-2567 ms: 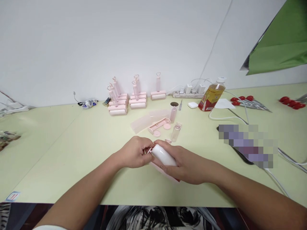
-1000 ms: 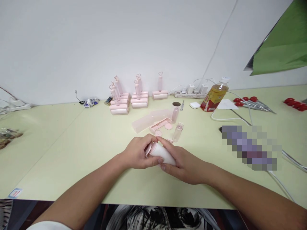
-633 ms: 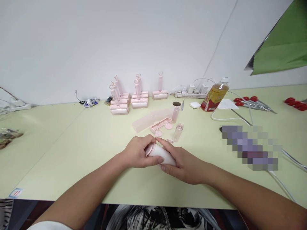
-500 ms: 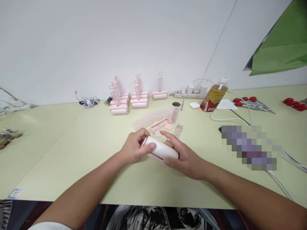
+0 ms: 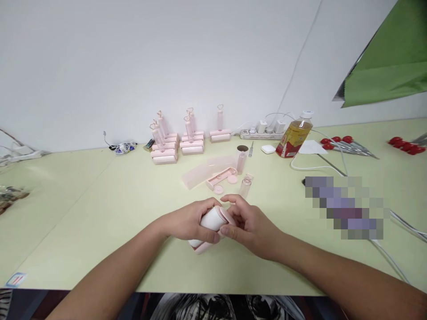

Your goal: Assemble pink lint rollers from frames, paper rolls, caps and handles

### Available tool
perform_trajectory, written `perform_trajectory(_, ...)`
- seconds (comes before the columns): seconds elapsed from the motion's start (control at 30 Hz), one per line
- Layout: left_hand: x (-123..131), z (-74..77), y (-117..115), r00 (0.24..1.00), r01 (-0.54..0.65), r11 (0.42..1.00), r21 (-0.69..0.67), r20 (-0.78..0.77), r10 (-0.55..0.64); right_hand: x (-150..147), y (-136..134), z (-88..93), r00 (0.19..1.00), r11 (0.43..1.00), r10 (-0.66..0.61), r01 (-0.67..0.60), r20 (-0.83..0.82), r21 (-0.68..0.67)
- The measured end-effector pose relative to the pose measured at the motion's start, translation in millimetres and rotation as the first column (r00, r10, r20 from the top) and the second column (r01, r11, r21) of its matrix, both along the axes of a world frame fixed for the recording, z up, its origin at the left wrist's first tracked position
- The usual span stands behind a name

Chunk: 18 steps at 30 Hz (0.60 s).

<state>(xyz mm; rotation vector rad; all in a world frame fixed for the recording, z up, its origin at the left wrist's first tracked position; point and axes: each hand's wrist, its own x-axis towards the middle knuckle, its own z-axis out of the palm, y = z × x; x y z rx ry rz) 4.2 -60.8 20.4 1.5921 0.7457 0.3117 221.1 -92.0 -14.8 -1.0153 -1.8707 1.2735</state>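
Note:
A lint roller (image 5: 212,220), a white roll in a pink holder, is tilted between my hands above the front of the table. My left hand (image 5: 191,222) wraps around its body, thumb across the white roll. At its upper right end, my right hand (image 5: 248,226) pinches the pink round end piece (image 5: 227,216) with thumb and fingers, the index finger raised. Just beyond lie a pink half shell (image 5: 222,178), two pink discs (image 5: 218,190) (image 5: 232,179), a clear pink handle piece (image 5: 246,186) and another upright one (image 5: 241,163).
Pink lint rollers with heart-topped handles (image 5: 164,157) stand along the wall. Pink translucent covers (image 5: 196,173) lie mid-table. At the right are a tilted drink bottle (image 5: 294,135), a power strip (image 5: 263,133), red-handled tools (image 5: 347,141), cables and a blurred-out object (image 5: 343,209).
The lint roller has turned so its right end points up and toward me. My left hand has slid along its body, and my right hand has moved onto the end piece.

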Motion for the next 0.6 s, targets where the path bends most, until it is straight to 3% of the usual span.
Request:
perform_trajectory(0.07, 1, -4.1, 1, 0.995, -0.101, 0.995, -0.021, 0.026, 0.102, 6, 5, 6.0, 0.979, 0.96, -0.202, 0.205, -0.034, 0.191)
perform_trajectory(0.13, 0, -9.0, 6, 0.963, -0.22, 0.97, -0.102, 0.139, 0.233, 15, 14, 13.2, 0.879, 0.817, -0.441, 0.477, -0.181, 0.324)
perform_trajectory(0.2, -2, -13.8, 12, 0.897, -0.31, 0.926, -0.214, 0.259, 0.36, 22, 26, 17.3, 0.779, 0.689, -0.57, 0.626, -0.26, 0.365)
perform_trajectory(0.27, -3, -17.7, 16, 0.832, -0.353, 0.883, -0.31, 0.327, 0.448, 26, 37, 15.7, 0.784, 0.705, -0.598, 0.613, -0.166, 0.357)
perform_trajectory(0.4, -2, -21.3, 18, 0.77, -0.391, 0.838, -0.38, 0.364, 0.524, 24, 49, 2.8, 0.84, 0.821, -0.539, 0.51, 0.056, 0.257)
perform_trajectory(0.6, -1, -21.9, 18, 0.71, -0.447, 0.807, -0.386, 0.396, 0.582, 20, 49, -2.2, 0.832, 0.861, -0.504, 0.466, 0.23, 0.202)
